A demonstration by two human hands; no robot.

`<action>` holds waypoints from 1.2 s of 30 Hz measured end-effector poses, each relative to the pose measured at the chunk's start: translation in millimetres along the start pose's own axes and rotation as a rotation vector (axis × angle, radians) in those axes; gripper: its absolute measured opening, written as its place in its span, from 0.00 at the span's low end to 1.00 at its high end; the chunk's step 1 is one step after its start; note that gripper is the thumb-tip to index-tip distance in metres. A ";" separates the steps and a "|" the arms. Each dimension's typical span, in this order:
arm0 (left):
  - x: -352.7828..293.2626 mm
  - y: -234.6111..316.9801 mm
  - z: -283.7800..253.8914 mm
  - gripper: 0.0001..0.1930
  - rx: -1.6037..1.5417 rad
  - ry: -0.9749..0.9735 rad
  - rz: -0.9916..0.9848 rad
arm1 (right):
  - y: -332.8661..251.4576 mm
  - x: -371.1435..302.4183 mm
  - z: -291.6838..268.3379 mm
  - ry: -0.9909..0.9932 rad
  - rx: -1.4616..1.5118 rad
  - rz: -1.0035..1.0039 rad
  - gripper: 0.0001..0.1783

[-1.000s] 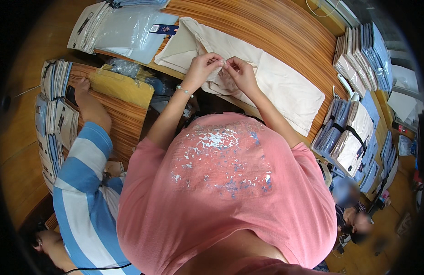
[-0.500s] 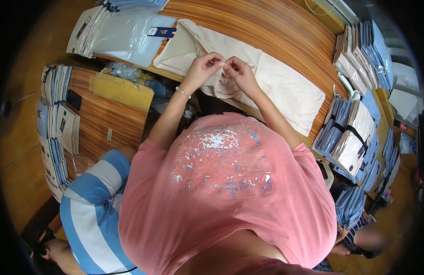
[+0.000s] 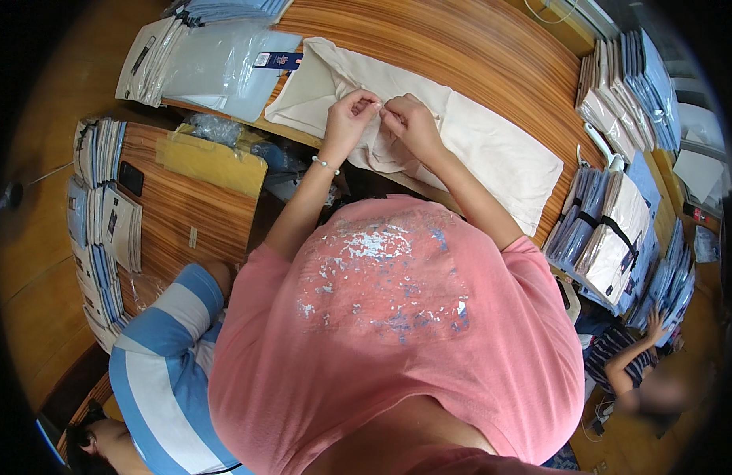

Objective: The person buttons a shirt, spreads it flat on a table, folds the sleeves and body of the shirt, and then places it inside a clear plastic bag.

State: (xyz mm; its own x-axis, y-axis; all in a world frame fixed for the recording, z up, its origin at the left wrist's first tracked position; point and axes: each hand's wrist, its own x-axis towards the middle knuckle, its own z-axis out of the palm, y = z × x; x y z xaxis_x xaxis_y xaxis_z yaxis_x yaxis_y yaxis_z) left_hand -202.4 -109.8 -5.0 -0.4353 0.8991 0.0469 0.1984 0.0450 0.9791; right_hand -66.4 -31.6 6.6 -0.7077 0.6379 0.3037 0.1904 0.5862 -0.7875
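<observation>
A cream-coloured cloth garment point(image 3: 485, 138) lies spread along the near edge of the wooden table, its left end folded open and its middle crumpled. Over that crumpled part my left hand point(image 3: 352, 119) is closed, thumb and fingertips pinched together. Just to its right is my right hand point(image 3: 413, 125), its fingers curled in with their tips close to those of the left. Whatever the fingertips hold is too small or hidden to make out. A dark blue hang tag point(image 3: 279, 61) lies beside the garment's left end.
Clear plastic-wrapped packs point(image 3: 216, 67) lie at the far left. Bundled garments point(image 3: 615, 229) tied with black straps sit at the right, below more stacks point(image 3: 611, 103). A side table point(image 3: 200, 214) holds a phone point(image 3: 131, 178). People sit nearby at lower left and lower right.
My fingertips have drawn slightly apart, and my right hand's fingers have curled in more. At lower right a co-worker has moved an arm up to a stack of blue packs.
</observation>
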 end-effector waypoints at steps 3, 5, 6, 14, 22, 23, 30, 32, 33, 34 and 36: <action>2.6 12.5 -11.9 0.05 0.121 -0.087 0.059 | 3.8 1.0 -4.1 -0.031 0.059 0.061 0.08; 3.9 15.9 -14.3 0.06 0.169 -0.126 0.049 | 8.5 1.5 -5.7 -0.071 0.044 0.056 0.08; 3.9 18.7 -14.6 0.06 0.223 -0.116 0.072 | 9.5 1.8 -5.5 -0.088 0.032 0.045 0.08; 7.2 22.7 -0.3 0.06 0.389 -0.089 0.119 | 13.0 3.6 -1.6 -0.043 -0.200 -0.096 0.08; 19.0 11.8 -18.4 0.08 0.573 -0.269 0.322 | 9.5 1.8 -10.5 -0.119 -0.013 0.058 0.09; 18.8 15.7 -18.4 0.09 0.708 -0.248 0.349 | 7.6 1.6 -10.5 -0.114 -0.019 0.053 0.09; 25.6 15.8 -11.6 0.11 0.621 -0.271 0.308 | 31.0 -13.6 -26.1 -0.180 -0.124 0.032 0.15; 29.1 26.4 -23.4 0.12 0.581 -0.414 0.179 | 31.6 -21.3 -35.7 -0.276 -0.346 0.054 0.18; 31.7 27.3 -26.6 0.13 0.575 -0.444 0.131 | 32.6 -20.7 -36.6 -0.347 -0.382 0.089 0.19; 36.1 26.9 -29.7 0.13 0.569 -0.474 0.083 | 34.7 -18.5 -36.7 -0.417 -0.418 0.125 0.19; 46.3 28.1 -40.6 0.19 0.544 -0.532 0.026 | 34.0 -14.8 -38.0 -0.486 -0.426 0.164 0.18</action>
State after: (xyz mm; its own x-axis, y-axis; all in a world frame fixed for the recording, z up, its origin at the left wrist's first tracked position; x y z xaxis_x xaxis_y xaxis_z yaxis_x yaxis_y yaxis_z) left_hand -252.6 -84.7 32.7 0.0299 0.9853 -0.1685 0.6679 0.1057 0.7367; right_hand -23.6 -2.2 -4.2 -0.8538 0.4964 -0.1568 0.5034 0.7106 -0.4916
